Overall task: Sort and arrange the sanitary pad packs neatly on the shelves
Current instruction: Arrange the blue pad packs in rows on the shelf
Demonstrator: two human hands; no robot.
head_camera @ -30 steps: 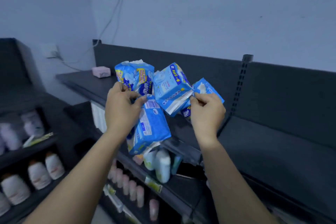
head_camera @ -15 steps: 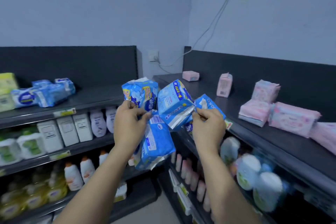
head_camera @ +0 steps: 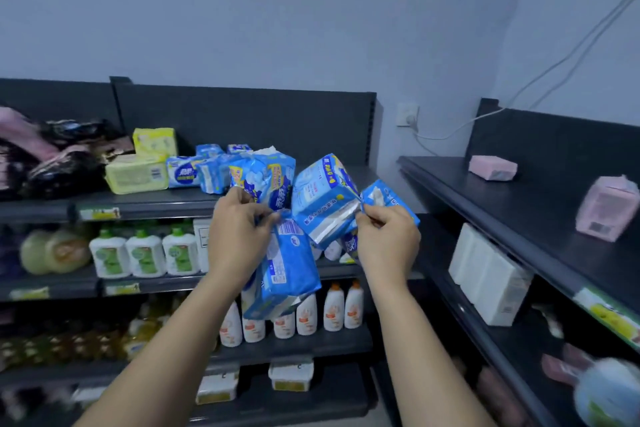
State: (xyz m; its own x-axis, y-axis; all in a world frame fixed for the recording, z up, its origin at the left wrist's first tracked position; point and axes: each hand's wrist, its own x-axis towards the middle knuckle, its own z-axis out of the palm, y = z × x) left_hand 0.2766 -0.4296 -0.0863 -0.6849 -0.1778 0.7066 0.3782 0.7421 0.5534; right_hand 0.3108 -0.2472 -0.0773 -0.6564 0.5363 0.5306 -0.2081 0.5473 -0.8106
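My left hand (head_camera: 239, 236) grips two blue pad packs by their ends: one (head_camera: 266, 177) sticks up, another (head_camera: 287, 270) hangs down. In my right hand (head_camera: 388, 239) are two more blue packs, a large one (head_camera: 323, 198) leaning left and a smaller one (head_camera: 388, 196) behind my fingers. Both hands are held in front of the dark top shelf (head_camera: 173, 201). More blue packs (head_camera: 197, 172) lie on that shelf just left of my hands, beside yellow packs (head_camera: 142, 170). Pink packs (head_camera: 493, 167) (head_camera: 607, 211) sit on the right-hand shelf (head_camera: 485, 191).
Dark and pink packs (head_camera: 52, 152) are piled at the shelf's far left. Lower shelves hold green-capped bottles (head_camera: 145, 253) and white bottles with orange caps (head_camera: 332, 308). White boxes (head_camera: 491, 274) stand under the right shelf. A wall socket (head_camera: 408, 116) with a cable sits in the corner.
My view has swung left from the right-hand shelf to the corner unit with the blue and yellow packs. Both hands keep the same hold on the blue packs.
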